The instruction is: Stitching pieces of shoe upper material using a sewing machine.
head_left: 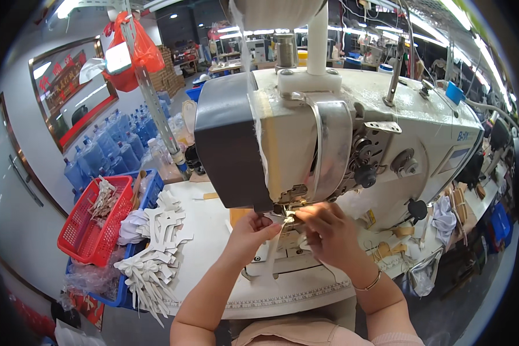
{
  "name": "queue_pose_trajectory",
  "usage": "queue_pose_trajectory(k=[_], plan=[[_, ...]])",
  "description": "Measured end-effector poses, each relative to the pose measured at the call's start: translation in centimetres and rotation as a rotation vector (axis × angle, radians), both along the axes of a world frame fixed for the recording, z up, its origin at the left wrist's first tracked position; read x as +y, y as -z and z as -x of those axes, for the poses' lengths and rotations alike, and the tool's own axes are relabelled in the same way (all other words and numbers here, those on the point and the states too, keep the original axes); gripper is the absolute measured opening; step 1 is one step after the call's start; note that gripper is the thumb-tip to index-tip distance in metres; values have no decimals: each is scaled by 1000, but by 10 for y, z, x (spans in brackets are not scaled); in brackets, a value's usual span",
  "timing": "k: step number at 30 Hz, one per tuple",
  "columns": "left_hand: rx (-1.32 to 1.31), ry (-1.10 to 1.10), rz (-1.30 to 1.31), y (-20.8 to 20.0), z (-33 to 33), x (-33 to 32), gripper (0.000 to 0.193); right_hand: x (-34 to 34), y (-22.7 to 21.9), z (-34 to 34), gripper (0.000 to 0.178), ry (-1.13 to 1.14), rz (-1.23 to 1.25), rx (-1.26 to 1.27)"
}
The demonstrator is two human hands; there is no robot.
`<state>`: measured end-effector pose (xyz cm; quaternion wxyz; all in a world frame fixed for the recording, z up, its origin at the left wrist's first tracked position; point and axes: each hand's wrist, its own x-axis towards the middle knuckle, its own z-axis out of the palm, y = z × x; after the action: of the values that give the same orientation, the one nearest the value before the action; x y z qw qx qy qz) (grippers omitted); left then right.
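A large white industrial sewing machine (225, 144) with a dark grey end cover stands before me. Under its needle area lies a small white piece with a narrow strip (275, 249) trailing toward me. My left hand (249, 233) pinches this white piece from the left, thumb and forefinger close to the presser foot. From the right, my right hand (327, 230) bends its fingers over the same spot, right beside the needle. Its fingertips are partly hidden, and what they grip is too small to make out.
Left on the white worktable (205, 277) lies a heap of white cut pieces (150, 254). Beside it are a red basket (86, 230) and a blue crate (121, 294). A measuring tape (282, 300) runs along the near edge. Cloth scraps (442, 213) lie at the right.
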<state>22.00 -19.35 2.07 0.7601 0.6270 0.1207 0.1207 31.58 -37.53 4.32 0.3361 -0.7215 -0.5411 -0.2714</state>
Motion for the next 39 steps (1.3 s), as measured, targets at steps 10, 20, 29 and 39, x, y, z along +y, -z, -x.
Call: queue_pose_trajectory(k=[10,20,29,39], plan=[[-41,-53,131,11,-7,2,26,5,11,-26,32,63,57,-247],[-96,46,251,20,-19,16,21,6,7,-14,30,99,42,-357],[-123,172,-63,-9,-51,41,28,4,8,3,29,140,74,-390],[-131,229,-39,-5,-54,49,39,4,7,9,32,160,100,-379]])
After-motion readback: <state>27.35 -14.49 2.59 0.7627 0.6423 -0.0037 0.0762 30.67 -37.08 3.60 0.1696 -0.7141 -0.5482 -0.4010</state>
